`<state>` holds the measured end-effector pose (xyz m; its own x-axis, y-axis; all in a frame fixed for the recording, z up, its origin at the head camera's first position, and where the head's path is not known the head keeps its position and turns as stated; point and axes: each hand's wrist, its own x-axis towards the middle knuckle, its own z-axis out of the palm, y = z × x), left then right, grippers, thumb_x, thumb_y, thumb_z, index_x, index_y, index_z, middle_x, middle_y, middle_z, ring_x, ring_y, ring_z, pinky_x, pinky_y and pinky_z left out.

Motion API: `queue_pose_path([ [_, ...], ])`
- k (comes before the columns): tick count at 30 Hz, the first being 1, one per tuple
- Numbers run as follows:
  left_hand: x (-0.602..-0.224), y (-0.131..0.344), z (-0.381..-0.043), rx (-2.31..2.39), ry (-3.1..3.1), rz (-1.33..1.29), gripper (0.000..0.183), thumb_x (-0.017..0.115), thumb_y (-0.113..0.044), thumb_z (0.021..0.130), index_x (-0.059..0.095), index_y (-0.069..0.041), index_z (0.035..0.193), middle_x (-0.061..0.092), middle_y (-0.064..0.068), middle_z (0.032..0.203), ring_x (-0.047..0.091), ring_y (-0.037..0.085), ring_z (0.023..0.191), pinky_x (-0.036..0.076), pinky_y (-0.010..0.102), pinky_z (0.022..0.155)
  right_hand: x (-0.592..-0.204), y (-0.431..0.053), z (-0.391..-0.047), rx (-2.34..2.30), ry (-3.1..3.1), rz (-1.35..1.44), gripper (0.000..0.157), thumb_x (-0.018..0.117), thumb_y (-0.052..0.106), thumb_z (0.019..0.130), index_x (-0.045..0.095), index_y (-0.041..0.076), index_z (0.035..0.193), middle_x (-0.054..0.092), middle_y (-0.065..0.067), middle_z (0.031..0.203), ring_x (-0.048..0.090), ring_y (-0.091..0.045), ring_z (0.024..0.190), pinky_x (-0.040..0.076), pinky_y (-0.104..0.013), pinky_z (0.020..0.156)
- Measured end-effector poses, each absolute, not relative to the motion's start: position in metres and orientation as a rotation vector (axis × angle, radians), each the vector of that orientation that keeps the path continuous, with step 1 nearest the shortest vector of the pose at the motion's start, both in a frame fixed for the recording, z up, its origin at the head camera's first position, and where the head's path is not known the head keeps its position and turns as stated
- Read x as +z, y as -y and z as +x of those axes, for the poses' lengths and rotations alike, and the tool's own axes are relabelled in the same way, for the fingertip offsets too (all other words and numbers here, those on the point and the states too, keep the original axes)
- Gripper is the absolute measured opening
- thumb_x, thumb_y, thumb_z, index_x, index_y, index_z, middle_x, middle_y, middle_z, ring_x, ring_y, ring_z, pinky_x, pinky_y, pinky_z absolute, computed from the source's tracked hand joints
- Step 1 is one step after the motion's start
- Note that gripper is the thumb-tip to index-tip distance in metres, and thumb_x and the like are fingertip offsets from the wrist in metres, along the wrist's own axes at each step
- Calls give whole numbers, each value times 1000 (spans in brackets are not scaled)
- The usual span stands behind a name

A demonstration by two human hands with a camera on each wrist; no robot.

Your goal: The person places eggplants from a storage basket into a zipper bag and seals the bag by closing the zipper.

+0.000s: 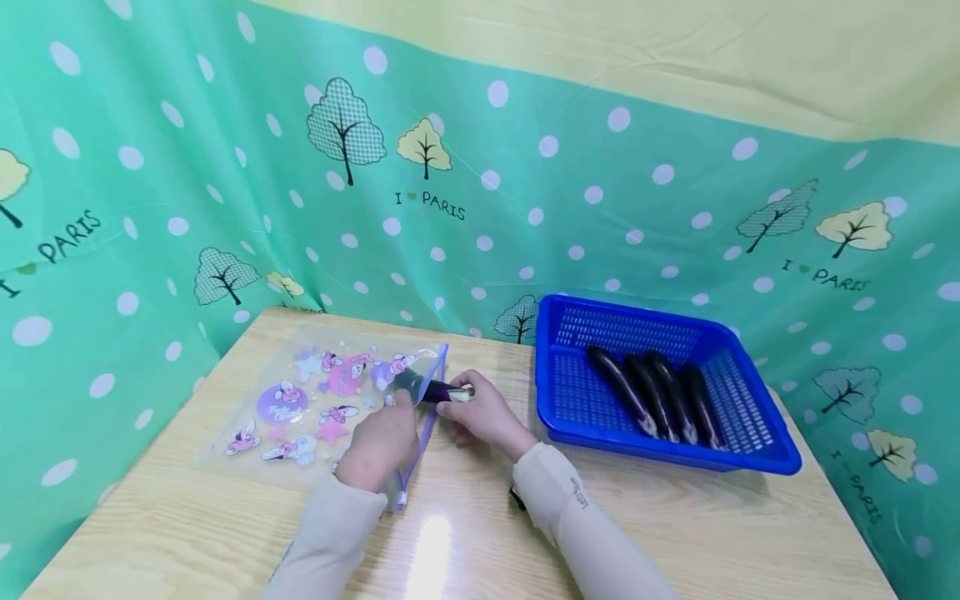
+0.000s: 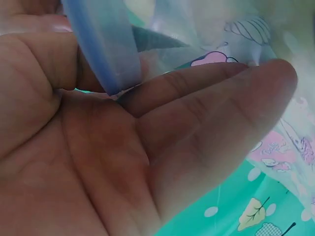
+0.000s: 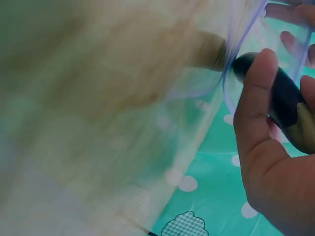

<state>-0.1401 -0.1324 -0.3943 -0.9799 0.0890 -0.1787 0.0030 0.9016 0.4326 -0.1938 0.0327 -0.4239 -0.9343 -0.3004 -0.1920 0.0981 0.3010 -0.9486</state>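
The right hand [image 1: 482, 410] grips an eggplant [image 1: 437, 391] near its calyx [image 1: 461, 394], far end inside the zippered bag [image 1: 247, 417]; the left hand [image 1: 381, 435] meets the bag's mouth, hold unclear. Glossy skin likely slips; the calyx end should grip best.

Dark eggplant [image 1: 437, 392] partly inside clear printed bag [image 1: 311, 408].

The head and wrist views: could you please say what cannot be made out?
Head view: the inner end of the held dark purple eggplant, veiled by the translucent printed plastic bag.
Head view: a black object, partly hidden by the cream right sleeve.
Left wrist view: a dark shape behind the bag, too blurred to name.
Right wrist view: the eggplant's stem tip, cut off by the right edge.
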Motion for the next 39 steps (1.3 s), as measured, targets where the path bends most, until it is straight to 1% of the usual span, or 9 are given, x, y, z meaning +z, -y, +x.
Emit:
queue_pose_path([
  [7,-395,129,-137,657,-2869,154,49,56,0,93,36,14,136,53,9,65,54,24,52,49,37,48,-429,-26,-209,-1671,-2249,-181,36,75,13,92,64,4,125,66,-22,71,56,-15,46,53,-30,45],
  [14,-393,128,-134,650,-2910,188,46,56,-3,96,38,13,135,53,7,63,53,23,51,49,37,48,-431,-17,-219,-1846,-1937,-131,54,59,5,92,51,-2,144,72,-25,92,73,-31,74,61,-38,63],
  [17,-392,128,-134,645,-2930,205,48,58,-3,94,38,12,135,55,8,65,54,23,53,50,39,49,-431,-12,-221,-1845,-1921,-134,42,57,6,95,58,-4,136,72,-23,89,73,-31,77,61,-36,64],
  [21,-387,131,-134,641,-2910,219,56,58,-2,93,35,13,141,55,8,66,54,23,54,49,37,50,-430,-5,-227,-1825,-1914,-54,20,56,9,101,67,-5,110,72,-21,86,72,-24,70,60,-34,62],
  [24,-383,134,-134,623,-2881,232,61,57,1,91,32,14,145,53,7,66,52,22,53,48,35,49,-432,0,-234,-1816,-1908,37,21,57,13,103,67,-5,102,72,-21,88,71,-21,65,60,-33,61],
  [29,-380,138,-133,610,-2845,240,63,51,1,94,27,12,151,54,8,68,52,21,54,46,35,49,-438,6,-246,-1855,-1846,158,27,62,22,102,70,-4,102,72,-20,89,70,-19,61,59,-29,59],
  [33,-380,139,-133,625,-2839,249,63,51,2,94,28,14,150,62,15,79,54,23,58,50,39,55,-441,9,-248,-1926,-1744,193,22,60,14,102,69,-1,116,73,-19,92,69,-19,64,60,-29,62],
  [36,-383,138,-133,641,-2827,249,61,53,2,92,30,15,148,62,15,79,55,23,59,50,39,55,-442,6,-245,-1949,-1677,180,33,54,6,103,61,3,135,72,-18,96,69,-22,69,60,-33,68],
  [39,-386,134,-134,652,-2806,205,62,55,3,90,32,13,147,62,14,80,56,24,61,50,39,56,-442,3,-240,-1917,-1669,138,41,52,3,102,55,8,143,71,-19,94,69,-24,70,61,-39,72],
])
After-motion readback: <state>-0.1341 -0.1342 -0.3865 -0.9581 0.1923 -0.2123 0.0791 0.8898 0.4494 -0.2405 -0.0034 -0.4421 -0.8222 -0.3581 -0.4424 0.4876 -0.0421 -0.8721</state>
